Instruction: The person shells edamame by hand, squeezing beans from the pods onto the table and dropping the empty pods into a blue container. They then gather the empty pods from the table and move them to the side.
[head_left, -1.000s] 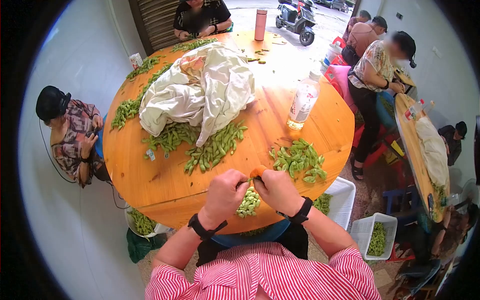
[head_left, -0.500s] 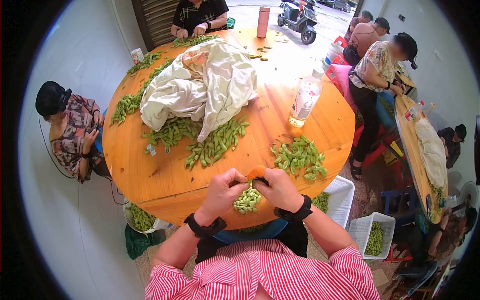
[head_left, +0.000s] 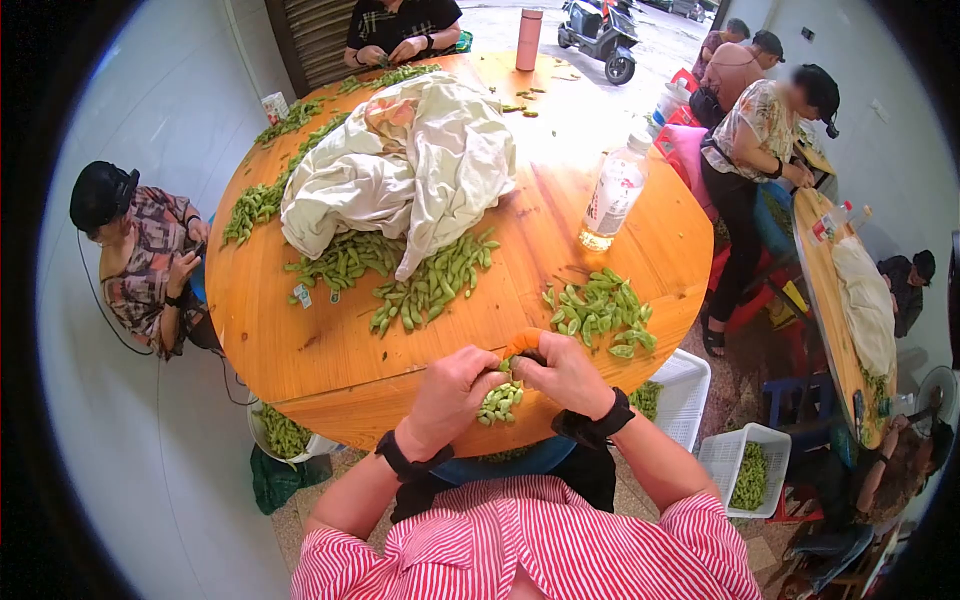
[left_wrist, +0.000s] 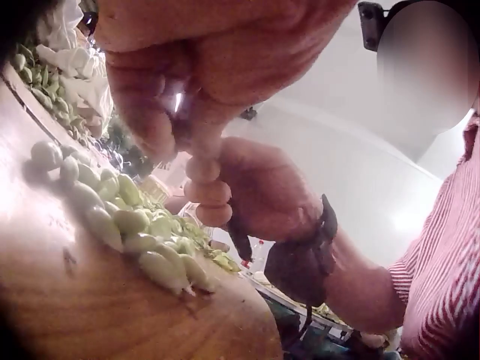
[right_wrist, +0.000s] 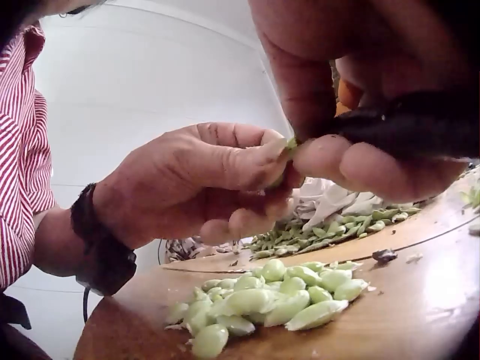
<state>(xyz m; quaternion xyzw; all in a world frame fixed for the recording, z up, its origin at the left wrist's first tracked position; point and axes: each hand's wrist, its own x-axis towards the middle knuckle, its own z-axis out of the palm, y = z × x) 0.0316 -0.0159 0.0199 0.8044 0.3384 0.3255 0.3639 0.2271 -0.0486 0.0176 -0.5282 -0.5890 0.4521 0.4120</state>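
Above the near table edge, my left hand (head_left: 450, 392) and right hand (head_left: 568, 377) meet at the fingertips. Between them is a small green pod (right_wrist: 291, 145), pinched by the left thumb and fingers and touched by the curled right fingers; their grip hides most of it. An orange band (head_left: 527, 342) and a dark elongated thing (right_wrist: 405, 124) are at the right fingers; whether the dark thing is held or worn, I cannot tell. Just below the hands lies a small pile of pale green shelled beans (head_left: 500, 402), also close up in the right wrist view (right_wrist: 259, 300).
Unshelled pods (head_left: 600, 310) lie right of centre, more pods (head_left: 435, 285) beside a crumpled cloth (head_left: 400, 170). A bottle (head_left: 613, 195) and pink flask (head_left: 529, 40) stand farther back. White baskets (head_left: 745, 470) are below right. People sit at left and across; others are at right.
Both hands stay together over the beans, with the fingers slightly shifted and the right hand turned a little. The green piece between them shows more. The person across has moved their hands.
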